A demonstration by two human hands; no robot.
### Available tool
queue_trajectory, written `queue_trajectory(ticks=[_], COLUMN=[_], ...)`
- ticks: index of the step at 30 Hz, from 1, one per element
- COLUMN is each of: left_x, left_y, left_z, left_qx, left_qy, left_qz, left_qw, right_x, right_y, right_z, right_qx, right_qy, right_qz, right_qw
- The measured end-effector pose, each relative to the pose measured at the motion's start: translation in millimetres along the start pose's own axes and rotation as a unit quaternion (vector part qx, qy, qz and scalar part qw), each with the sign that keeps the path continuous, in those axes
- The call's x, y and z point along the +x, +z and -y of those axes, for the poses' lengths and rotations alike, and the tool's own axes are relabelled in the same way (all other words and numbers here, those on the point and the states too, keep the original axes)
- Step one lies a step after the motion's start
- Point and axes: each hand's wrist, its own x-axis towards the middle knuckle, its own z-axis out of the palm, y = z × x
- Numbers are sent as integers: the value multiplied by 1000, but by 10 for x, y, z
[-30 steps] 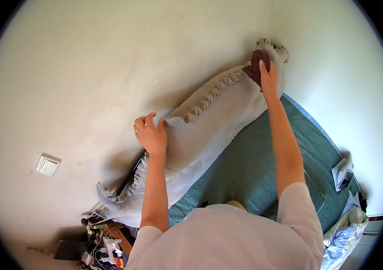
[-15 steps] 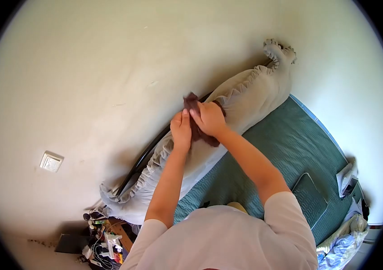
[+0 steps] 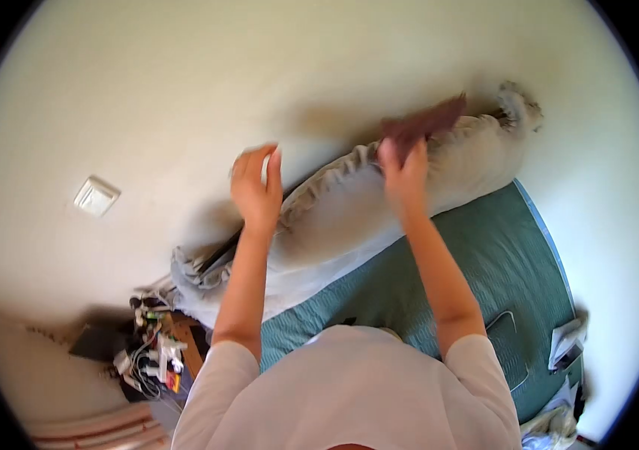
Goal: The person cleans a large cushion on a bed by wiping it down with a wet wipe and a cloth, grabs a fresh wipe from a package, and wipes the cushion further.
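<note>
My right hand (image 3: 407,172) grips a dark maroon cloth (image 3: 430,124), which spreads out above the fingers near the wall. Behind the cloth runs a long padded headboard in a pale, ruffle-edged fabric cover (image 3: 334,217). My left hand (image 3: 256,184) is raised over the left part of the headboard, in front of the wall. Its thumb and fingers are apart with a gap between them, and nothing is in it. Motion blurs the right hand and the cloth a little.
A bed with a green quilted mat (image 3: 477,247) lies below the headboard. On it is a green pillow (image 3: 507,349). A cluttered bedside table (image 3: 184,341) with cables stands at the left. A white switch (image 3: 97,196) is on the wall (image 3: 184,90).
My hands, together on the cloth before, have moved apart. The left has let go and shifted left; the right has carried the cloth up and right. The view has shifted slightly.
</note>
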Motion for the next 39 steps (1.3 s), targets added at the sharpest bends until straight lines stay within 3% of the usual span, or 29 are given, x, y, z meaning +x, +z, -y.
queue_trajectory(ticks=[1,2,3,5,7,8,10,12,14,15,16,18,19,20,21,23,24,25,26,28,29,31,33,35,37,38,39], left_x=[-349,-675,-943,-1315,-1930,-1938,-1872,-1890,-1806,-1789,-1766,-1864,-2042,-2158,-1997,-1923,-1845,-1825,-1883,-1871,-1861,-1794,-1580,-1542,-1648,-1701,-1722], left_y=[-237,-423,-549,-640,-640,-688,-683,-606,-520,-475,-417,-379,-347,-354,-454,-480,-485,-513,-596,-707,-841,-1267,-1535,-1767,-1878,-1898,-1931], left_z=[2,1,-69,29,885,969,1072,1138,1063,1000,946,991,1208,1334,1039,972,962,917,880,865,816,674,749,1077,1648,1897,2127], left_qx=[50,97,185,330,218,221,215,179,105,109,100,96,132,171,10,100,109,111,120,35,40,337,379,413,312,301,25], left_qy=[18,40,45,61,-149,-171,-182,-235,-319,-324,-308,-293,-229,-168,-344,-355,-385,-413,-422,-330,-332,-161,-125,-93,-242,-246,-412], left_qz=[-10,-21,24,86,166,147,128,126,114,106,59,10,1,-11,-53,-8,1,14,4,-24,-32,-84,-127,-166,59,63,-74], left_qw=[999,994,981,938,950,949,951,947,935,934,944,951,965,971,937,929,917,904,899,943,942,924,908,891,917,919,908], right_x=[-479,-629,-779,-1014,-610,-242,192,454,418,184,-88,-741,-978,-1201,-1223,-876,-679,-278,-185,79,56,-65,-313,-624,-1027,-1175,-1306], right_y=[141,190,240,315,372,273,-20,-106,69,231,455,823,851,980,1054,924,880,701,692,537,550,587,726,956,1254,1342,1445], right_z=[-118,5,126,-106,-273,-346,-587,-459,225,320,595,776,721,515,270,51,91,340,-133,-231,-466,-190,120,512,683,749,818], right_qx=[-101,-134,-133,-126,-159,-393,-425,-346,-252,-256,-159,-105,-69,-47,-110,-52,-127,-193,-219,-231,-262,-243,-117,-52,-27,-38,-4], right_qy=[-78,-123,-159,-417,-152,-184,-208,-179,-207,-222,-5,-127,-353,-349,-317,-278,-164,-77,-154,-104,-132,-107,-123,-194,-164,-162,-125], right_qz=[46,246,439,376,397,461,328,205,179,242,304,441,433,452,500,466,456,483,419,353,301,296,260,272,296,300,305], right_qw=[991,952,874,818,891,774,818,898,928,909,939,882,827,820,798,839,866,851,868,901,907,917,951,941,941,939,944])
